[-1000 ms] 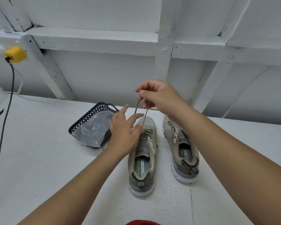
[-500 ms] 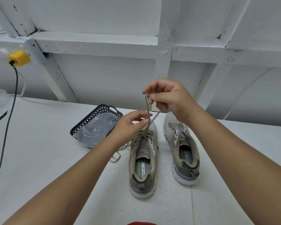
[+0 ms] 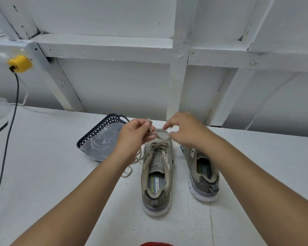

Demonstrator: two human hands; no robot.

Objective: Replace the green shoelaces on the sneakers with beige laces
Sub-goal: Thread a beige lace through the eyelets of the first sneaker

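Head view. Landmark: the left sneaker [image 3: 156, 174], toe pointing away from the person, heel toward the camera, long axis running near to far. Both hands sit over its toe end. Left hand [image 3: 135, 133] is just left of the toe, fingers curled and pinching the tip end of the beige lace [image 3: 150, 153]; the tip pokes up above the thumb. Right hand [image 3: 183, 128] is just right of the toe; its fingers look curled and seem to pinch the lace's other end, though blur makes that uncertain. Lace runs from the hands down and toward the camera into the top eyelets of this sneaker, crossing over the tongue; only the upper rows look threaded. Slack lace loops on the worktop [image 3: 43, 174] left of the sneaker. Judgement: next pull or threading goes along the sneaker's long axis, either hand equally near.

Right sneaker [image 3: 201, 174] stands parallel, just right of the landmark, apart from it, no lace visible.

Materials: sneakers are olive-grey mesh with white foam soles and striped heel tabs; lace flat, woven, limp. Dark perforated plastic basket [image 3: 96, 134] holding a crinkled clear bag lies left of and beyond the landmark. Worktop painted white, rough.
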